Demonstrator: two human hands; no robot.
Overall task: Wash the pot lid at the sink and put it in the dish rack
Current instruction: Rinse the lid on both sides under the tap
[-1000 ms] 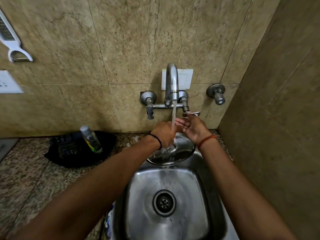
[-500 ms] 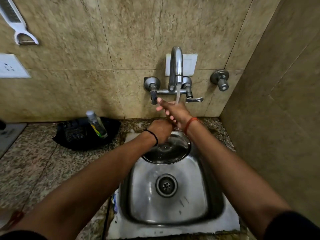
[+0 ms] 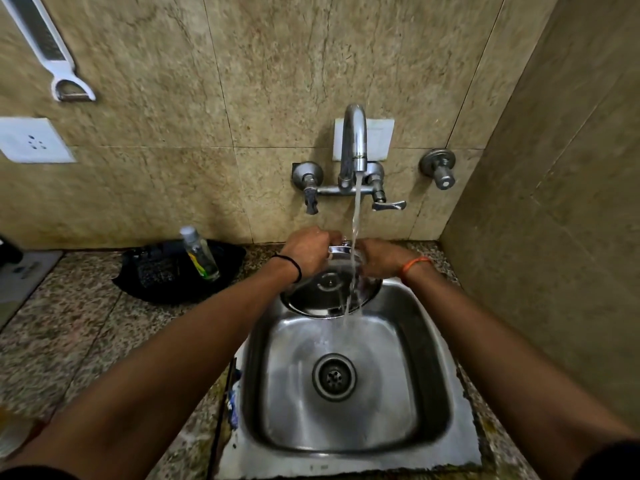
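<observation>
Both hands grasp the pot lid (image 3: pixel 329 289) by its far rim, just above the middle of the frame: the left hand (image 3: pixel 306 249) curls over the rim's upper left, the right hand (image 3: pixel 382 256) over its upper right, fingers wrapped round the edge. How far the fingertips reach behind cannot be told.

Nearest, at lower centre, lies the steel sink (image 3: pixel 433 393) with its drain (image 3: pixel 334 376); the basin shines wet. Beyond it the lid is held tilted over the sink's far edge, its face toward the camera, a small knob (image 3: pixel 329 282) at its middle. Water (image 3: pixel 355 244) from the tap (image 3: pixel 355 140) falls between the hands, runs down the lid's right half and off its lower rim into the basin.

The lid looks to be thin polished steel: stiff, light, not fragile, but slick when wet, and likely to clang if dropped. A two-handed hold on the rim suits rinsing; for the carry to the rack, the knob or a firm pinch across the rim would probably be safer.

To the left, on the speckled counter, a bottle (image 3: pixel 199 252) stands in a black tray (image 3: pixel 156 275). No dish rack can be made out.
</observation>
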